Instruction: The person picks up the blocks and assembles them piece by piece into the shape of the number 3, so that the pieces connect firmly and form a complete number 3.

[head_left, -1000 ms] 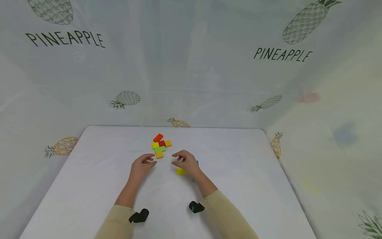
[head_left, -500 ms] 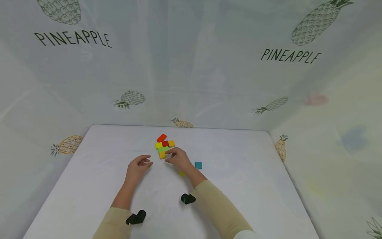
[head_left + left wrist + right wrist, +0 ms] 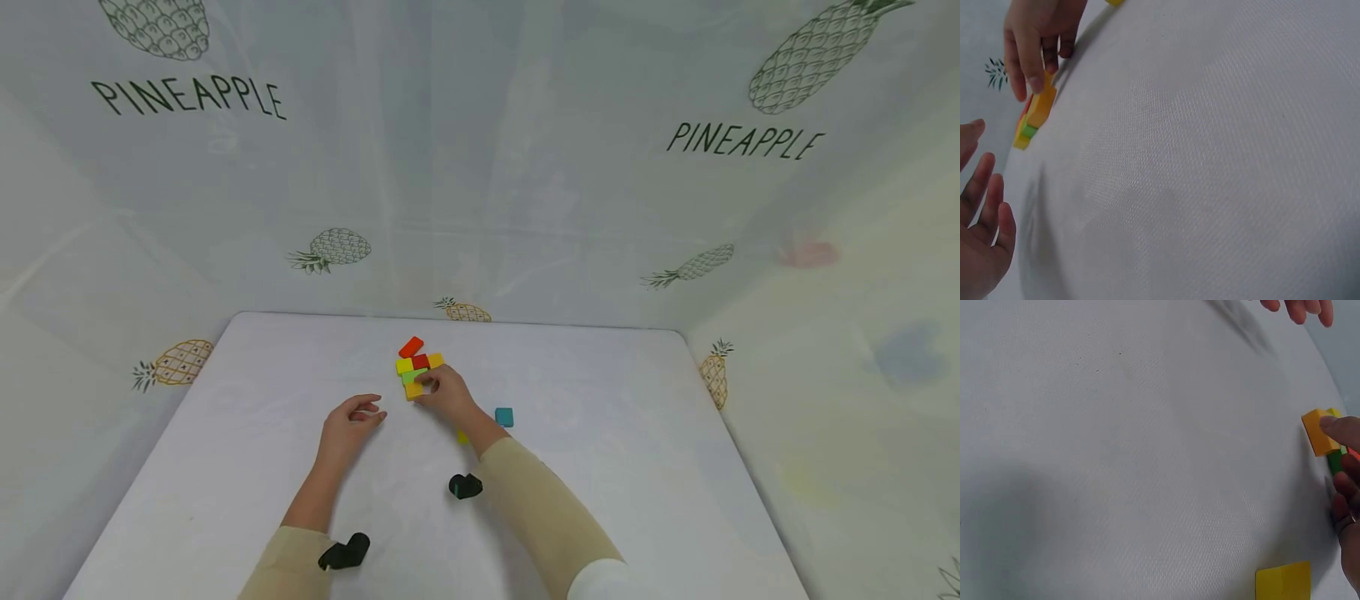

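My right hand (image 3: 450, 396) is at a cluster of small building blocks, thumb and index finger placed about the orange block (image 3: 413, 391) at its near end. In the right wrist view the thumb lies on the orange block (image 3: 1317, 434), with the other fingers curled beside it. Just behind is a light green block (image 3: 409, 377), partly covered by the index finger. Yellow (image 3: 404, 366), dark red (image 3: 420, 362) and yellow-orange (image 3: 436, 360) blocks form the row beyond. My left hand (image 3: 347, 431) hovers left of the cluster, fingers loosely bent, holding nothing.
An orange-red block (image 3: 411, 347) lies aslant behind the cluster. Right of the right wrist is a teal block (image 3: 504, 417); a yellow block (image 3: 1283, 581) is partly hidden under the right forearm in the head view. The white table (image 3: 600, 467) meets a pineapple-print curtain (image 3: 525, 167).
My right hand has moved left onto the orange block, uncovering the teal block. The left hand has stayed nearly in place. The head view has shifted slightly.
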Demonstrator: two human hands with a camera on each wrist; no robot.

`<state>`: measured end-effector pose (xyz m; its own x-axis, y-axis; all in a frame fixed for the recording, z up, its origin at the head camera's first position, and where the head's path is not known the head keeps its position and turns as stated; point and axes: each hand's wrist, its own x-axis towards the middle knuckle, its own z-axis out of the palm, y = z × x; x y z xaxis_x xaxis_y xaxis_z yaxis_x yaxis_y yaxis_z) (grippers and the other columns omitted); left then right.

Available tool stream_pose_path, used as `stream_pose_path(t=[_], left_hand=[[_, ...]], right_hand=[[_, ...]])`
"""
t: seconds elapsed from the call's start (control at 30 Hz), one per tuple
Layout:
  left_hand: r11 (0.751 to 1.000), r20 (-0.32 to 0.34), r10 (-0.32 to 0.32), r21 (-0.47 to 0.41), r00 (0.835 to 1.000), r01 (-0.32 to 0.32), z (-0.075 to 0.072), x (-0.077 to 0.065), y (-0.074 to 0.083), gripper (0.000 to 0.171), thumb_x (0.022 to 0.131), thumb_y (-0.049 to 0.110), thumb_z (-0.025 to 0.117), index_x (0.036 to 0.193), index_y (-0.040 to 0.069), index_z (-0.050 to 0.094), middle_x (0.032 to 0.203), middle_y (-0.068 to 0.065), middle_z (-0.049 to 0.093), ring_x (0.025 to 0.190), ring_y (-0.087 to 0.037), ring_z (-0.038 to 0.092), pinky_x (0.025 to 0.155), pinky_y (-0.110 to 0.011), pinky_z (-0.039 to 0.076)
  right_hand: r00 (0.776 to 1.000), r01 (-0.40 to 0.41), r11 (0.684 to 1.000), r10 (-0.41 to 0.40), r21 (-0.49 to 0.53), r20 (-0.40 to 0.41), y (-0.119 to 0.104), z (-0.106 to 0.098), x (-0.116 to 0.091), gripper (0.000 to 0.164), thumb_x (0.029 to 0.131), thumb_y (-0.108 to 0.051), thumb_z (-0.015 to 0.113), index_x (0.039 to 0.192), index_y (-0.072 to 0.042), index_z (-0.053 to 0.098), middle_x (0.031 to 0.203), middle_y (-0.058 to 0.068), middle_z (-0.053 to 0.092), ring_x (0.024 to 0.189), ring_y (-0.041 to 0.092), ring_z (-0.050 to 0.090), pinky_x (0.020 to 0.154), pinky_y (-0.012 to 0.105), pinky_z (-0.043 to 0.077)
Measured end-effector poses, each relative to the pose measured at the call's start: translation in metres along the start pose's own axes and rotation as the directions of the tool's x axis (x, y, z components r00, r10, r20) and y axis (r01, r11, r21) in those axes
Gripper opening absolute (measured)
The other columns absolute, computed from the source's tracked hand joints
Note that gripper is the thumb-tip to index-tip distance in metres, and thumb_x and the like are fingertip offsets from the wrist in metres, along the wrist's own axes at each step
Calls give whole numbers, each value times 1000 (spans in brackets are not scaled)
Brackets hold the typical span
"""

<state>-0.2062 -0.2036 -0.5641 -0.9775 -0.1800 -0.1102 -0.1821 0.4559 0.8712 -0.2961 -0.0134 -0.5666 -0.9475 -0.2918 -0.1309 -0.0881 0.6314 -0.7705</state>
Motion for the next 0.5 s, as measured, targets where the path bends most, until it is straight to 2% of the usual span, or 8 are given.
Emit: stream_pose_path(t=[0.27,0.5], left_hand=[[1000,-9,6,-14,1000,-6,1,0,-1,38,90,21,71,126,11,64,108,-6,65,99,-24,58,86,-38,46],[1000,-14,0,-21,1000,0,3,-1,-1,37,90,21,71,126,11,64,108,-6,65,99,-23,58,86,-38,45]], right_hand=[[1000,13,999,-12,-42,5,3,3,4,36,81,-16,81,117,-15,73,93,-3,52,84,14,48,71,20,45],[1000,20,999,-20,-48,-2,6,4,4,30,82,-14,79,112,-15,74,94,-3,53,86,14,49,74,20,46]])
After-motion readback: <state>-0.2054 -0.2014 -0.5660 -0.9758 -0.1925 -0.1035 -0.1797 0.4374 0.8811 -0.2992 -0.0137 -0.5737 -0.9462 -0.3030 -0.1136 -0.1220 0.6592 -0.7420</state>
